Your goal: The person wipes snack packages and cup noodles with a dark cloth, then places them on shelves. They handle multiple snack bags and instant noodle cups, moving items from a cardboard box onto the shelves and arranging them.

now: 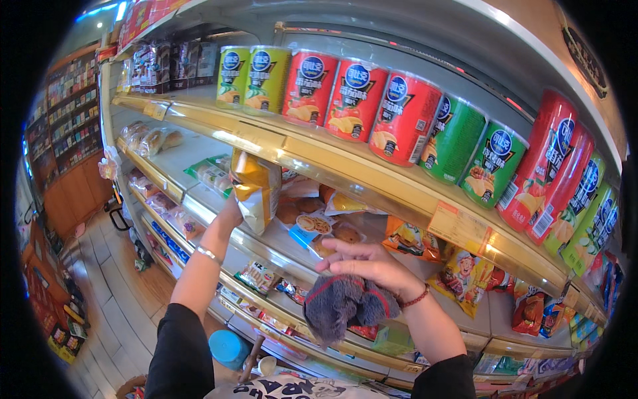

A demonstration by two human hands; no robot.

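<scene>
My left hand point(233, 212) grips the edge of a yellow and white snack bag point(256, 192), upright at the front of the shelf under the canned chips. My right hand point(366, 264) holds a bunched dark grey cloth point(339, 304) with red stripes, which hangs below the palm. Its upper fingers stretch toward a blue and white snack packet point(311, 229). Round packaged buns or cakes point(346, 233) lie beside that packet. Just behind the yellow bag is a green and clear food packet point(212, 172).
Above runs a shelf edge with gold price strips point(319, 157), carrying red chip canisters point(356, 99) and green ones point(493, 162). Wrapped bread point(154, 139) lies at the left, orange snack bags point(411, 239) at the right. Below are a blue round lid point(228, 349) and a tiled floor point(112, 299).
</scene>
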